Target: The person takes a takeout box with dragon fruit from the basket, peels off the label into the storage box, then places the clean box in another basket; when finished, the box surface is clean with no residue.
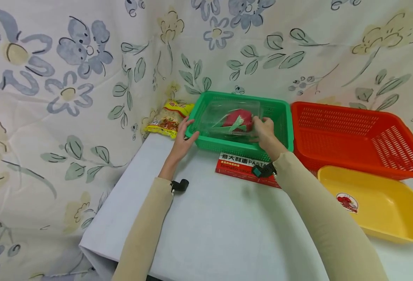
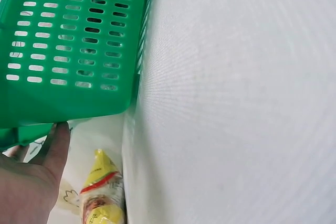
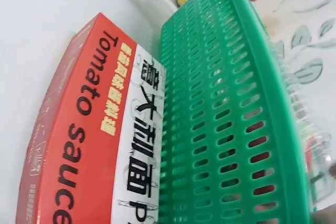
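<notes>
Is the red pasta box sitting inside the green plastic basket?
No, the red pasta box lies flat on the white table, outside the green plastic basket, against its front wall.

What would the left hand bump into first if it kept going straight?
Probably the green basket: the left hand already touches its corner. Beyond that corner is the clear box inside, though depth is unclear.
</notes>
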### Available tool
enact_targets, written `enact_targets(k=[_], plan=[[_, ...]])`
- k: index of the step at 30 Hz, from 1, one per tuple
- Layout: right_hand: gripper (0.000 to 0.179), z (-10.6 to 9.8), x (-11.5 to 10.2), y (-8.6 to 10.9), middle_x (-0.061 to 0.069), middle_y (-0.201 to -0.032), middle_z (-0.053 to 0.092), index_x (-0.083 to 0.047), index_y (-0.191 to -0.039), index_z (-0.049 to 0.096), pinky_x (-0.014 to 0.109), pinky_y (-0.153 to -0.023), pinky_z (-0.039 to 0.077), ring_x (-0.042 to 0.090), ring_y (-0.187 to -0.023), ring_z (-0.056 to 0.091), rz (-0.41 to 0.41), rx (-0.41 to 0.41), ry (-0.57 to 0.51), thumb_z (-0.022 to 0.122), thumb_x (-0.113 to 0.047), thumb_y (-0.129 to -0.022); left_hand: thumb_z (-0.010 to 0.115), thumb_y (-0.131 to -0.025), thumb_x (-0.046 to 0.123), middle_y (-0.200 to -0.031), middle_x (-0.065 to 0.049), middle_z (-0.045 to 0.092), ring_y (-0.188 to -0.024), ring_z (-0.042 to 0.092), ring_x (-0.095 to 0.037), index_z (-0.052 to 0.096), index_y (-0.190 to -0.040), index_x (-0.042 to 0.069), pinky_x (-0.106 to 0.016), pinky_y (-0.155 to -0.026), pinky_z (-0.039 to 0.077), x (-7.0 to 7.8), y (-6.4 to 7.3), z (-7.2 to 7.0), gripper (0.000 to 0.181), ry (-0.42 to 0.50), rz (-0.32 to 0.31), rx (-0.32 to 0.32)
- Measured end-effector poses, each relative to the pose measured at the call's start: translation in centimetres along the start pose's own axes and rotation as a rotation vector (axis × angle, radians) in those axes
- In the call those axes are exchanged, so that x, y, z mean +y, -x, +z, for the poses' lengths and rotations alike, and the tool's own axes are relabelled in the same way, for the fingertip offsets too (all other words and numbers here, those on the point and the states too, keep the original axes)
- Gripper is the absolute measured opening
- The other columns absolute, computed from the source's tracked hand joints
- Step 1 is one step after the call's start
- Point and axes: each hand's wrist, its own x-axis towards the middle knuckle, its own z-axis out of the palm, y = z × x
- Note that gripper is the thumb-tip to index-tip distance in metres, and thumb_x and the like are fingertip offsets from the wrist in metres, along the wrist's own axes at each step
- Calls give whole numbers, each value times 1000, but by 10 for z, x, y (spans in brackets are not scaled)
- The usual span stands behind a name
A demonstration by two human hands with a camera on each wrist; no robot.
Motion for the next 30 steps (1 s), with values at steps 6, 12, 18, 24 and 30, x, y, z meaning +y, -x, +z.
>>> enact_targets(k=[6,12,18,24,30], plan=[[65,-3,0,1,17,-162,6,-3,-156,3,51,-104,42,36,-143,23,38,-59,79,36,-19,-103,54,-101,14,-163,-14,9,-150,6,-31,35,-148,-5,-55,-118,15,-2,1,0,54,-5,-10,4],[60,-8,-1,2,20,-154,21,0,-154,13,47,-94,44,36,-115,44,47,-103,208,38,-23,-104,55,-100,12,-163,-14,10,-150,7,-31,35,-147,-5,-54,-118,16,-4,0,-1,54,-21,-14,5],[60,-16,-5,5,22,-146,29,1,-151,18,45,-90,44,31,-114,43,37,-95,321,38,-31,-104,56,-100,18,-163,-13,10,-150,9,-29,38,-149,1,-55,-117,17,-22,-10,0,55,-57,-13,7],[67,-16,-9,10,19,-161,14,-2,-156,10,53,-111,32,37,-142,28,-87,-69,352,41,-31,-104,60,-99,28,-162,-8,19,-148,19,-27,43,-148,10,-53,-115,24,-36,-16,-8,55,-171,-9,53],[60,-16,-7,20,20,-154,30,-7,-155,26,52,-108,37,36,-137,38,-282,-28,397,46,-29,-103,60,-98,36,-161,-7,20,-147,21,-30,40,-150,13,-56,-115,23,-26,-12,-27,61,-323,-43,44]])
